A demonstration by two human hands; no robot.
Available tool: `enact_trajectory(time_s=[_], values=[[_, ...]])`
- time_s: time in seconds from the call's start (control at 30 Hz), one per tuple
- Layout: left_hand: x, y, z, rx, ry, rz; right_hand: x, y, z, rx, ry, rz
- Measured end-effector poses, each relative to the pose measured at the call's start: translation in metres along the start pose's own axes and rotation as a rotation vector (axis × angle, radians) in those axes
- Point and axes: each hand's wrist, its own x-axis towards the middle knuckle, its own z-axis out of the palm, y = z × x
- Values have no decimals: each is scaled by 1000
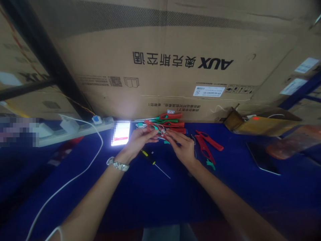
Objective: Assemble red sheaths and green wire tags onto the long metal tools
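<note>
My left hand (140, 139), with a watch on the wrist, is closed on a red plastic handle piece (149, 125) with a green part on it. My right hand (183, 146) pinches thin white wires (163, 131) at the same piece; the fingertips partly hide the contact. Just behind lie several red and green handled tools (173, 121) with metal shafts. A black and yellow screwdriver (150, 159) lies below my hands. To the right of my right hand are two loose red handle shells (204, 147) and a small green plastic part (211, 164).
A lit screen (120, 132) stands left of my left hand. Behind it runs a white power strip (75, 131), with a white cable (87, 164) curving forward. A large cardboard box (160, 77) walls off the back. A dark phone (262, 158) lies right, beside a blurred brownish object (292, 142).
</note>
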Motion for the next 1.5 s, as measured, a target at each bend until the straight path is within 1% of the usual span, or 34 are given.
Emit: enact_trajectory(time_s=[0.2,0.4,0.53,0.67,0.73,0.77,0.8,0.87,0.93,0.97,1.03,1.1,1.2,1.4,1.5], values=[[0,1,0,8,-20,15,2,-2,-1,45,-4,10],[1,0,-2,32,-53,57,4,-2,-5,67,-54,27],[2,-1,-3,50,-41,82,2,2,-4,74,-71,16],[2,-3,-2,0,-33,83,0,5,-3,65,-87,22],[2,-3,-1,-17,-31,94,-2,4,-2,94,-88,89],[2,-3,-1,-19,-31,102,-2,2,-2,133,-81,150],[2,-2,-1,-15,-34,107,-2,0,-1,194,-74,236],[2,-1,-2,-4,-46,108,-1,-3,0,377,-76,450],[1,0,-3,4,-58,105,2,-6,-1,574,-113,651],[1,0,-3,5,-64,106,3,-6,-2,653,-145,728],[1,-1,-3,11,-79,115,6,-7,-5,754,-205,832],[0,-2,-1,15,-108,115,8,-7,-9,803,-235,899],[-2,-5,6,-26,-119,91,8,-6,-11,829,-226,937],[-6,-15,24,-210,2,39,4,-9,-4,855,-174,977],[-8,-17,29,-277,22,14,4,-13,-1,875,-145,999]])
